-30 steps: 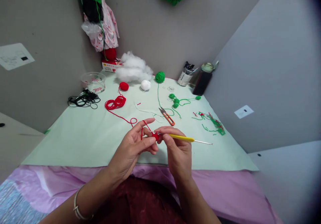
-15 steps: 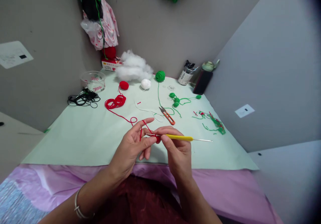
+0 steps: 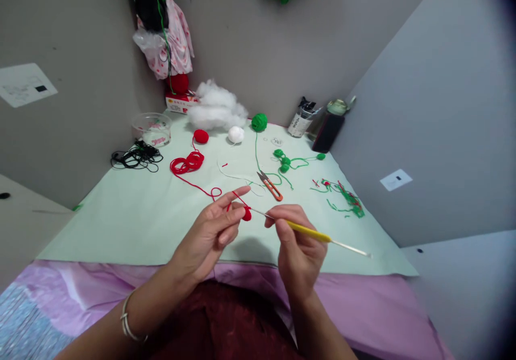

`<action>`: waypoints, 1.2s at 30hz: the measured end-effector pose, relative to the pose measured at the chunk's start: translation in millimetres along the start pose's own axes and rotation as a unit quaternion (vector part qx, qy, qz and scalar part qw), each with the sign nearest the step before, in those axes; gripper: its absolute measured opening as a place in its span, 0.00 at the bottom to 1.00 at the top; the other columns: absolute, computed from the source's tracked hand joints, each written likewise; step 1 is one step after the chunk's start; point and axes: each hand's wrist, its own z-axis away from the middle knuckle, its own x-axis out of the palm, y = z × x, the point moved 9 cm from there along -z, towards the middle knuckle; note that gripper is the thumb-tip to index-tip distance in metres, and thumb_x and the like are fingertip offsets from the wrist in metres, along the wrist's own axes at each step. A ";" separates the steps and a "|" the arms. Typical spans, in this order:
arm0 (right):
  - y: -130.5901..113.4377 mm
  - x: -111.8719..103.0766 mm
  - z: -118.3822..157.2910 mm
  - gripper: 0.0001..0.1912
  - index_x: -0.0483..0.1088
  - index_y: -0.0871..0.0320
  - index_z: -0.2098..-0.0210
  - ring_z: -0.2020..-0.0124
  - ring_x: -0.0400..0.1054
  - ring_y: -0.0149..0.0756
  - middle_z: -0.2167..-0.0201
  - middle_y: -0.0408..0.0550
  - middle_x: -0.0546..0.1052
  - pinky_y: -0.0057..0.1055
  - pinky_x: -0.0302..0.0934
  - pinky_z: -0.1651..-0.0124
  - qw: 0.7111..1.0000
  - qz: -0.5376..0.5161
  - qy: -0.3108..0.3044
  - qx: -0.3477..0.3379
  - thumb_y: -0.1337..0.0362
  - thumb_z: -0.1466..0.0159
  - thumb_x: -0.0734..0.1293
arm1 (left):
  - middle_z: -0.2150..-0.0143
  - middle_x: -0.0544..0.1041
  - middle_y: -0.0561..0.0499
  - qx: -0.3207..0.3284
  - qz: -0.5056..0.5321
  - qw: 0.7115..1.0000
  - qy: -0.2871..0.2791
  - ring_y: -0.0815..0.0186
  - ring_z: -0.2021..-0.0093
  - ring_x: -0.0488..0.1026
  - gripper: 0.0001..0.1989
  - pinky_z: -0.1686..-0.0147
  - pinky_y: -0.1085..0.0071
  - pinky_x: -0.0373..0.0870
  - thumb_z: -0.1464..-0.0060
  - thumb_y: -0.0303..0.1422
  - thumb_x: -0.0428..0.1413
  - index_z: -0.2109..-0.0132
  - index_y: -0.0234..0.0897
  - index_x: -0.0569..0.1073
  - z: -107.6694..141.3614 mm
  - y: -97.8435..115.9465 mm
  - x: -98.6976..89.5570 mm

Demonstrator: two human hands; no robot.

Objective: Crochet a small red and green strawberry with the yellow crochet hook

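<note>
Between the thumb and fingers of my left hand (image 3: 213, 228) is pinched a small red crochet piece (image 3: 247, 214). Red yarn (image 3: 239, 198) runs over my raised left index finger and down to the piece. My right hand (image 3: 300, 244) grips a crochet hook with a yellow handle (image 3: 310, 231), held like a pencil. The hook's thin metal end reaches left to the top of the red piece and touches it or its yarn loop. Its other metal end sticks out to the lower right. The yarn trails back to a loose red coil (image 3: 187, 163) and a red ball (image 3: 200, 136).
Orange-handled thread snips (image 3: 271, 187) lie just beyond my hands. Green crocheted bits (image 3: 285, 164), yarn scraps (image 3: 350, 201), a green ball (image 3: 259, 122), a white ball (image 3: 236, 135), white stuffing (image 3: 217, 107), black cord (image 3: 137, 157), a plastic tub (image 3: 152, 128) and a phone (image 3: 328, 131) lie around the table.
My right hand has moved right and slightly down, away from my left, with the hook now tilted. The red piece shows more openly at my left fingertips.
</note>
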 end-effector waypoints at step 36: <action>41.1 13.5 -1.9 0.08 0.82 0.54 0.64 0.72 0.71 0.32 0.67 0.46 0.82 0.31 0.70 0.66 0.942 -0.244 -0.005 0.231 0.57 0.35 0.74 | 0.67 0.76 0.53 0.027 -0.045 0.999 -0.008 0.72 0.73 0.73 0.20 0.70 0.74 0.72 0.49 0.32 0.71 0.48 0.36 0.81 5.6 1.5 4.4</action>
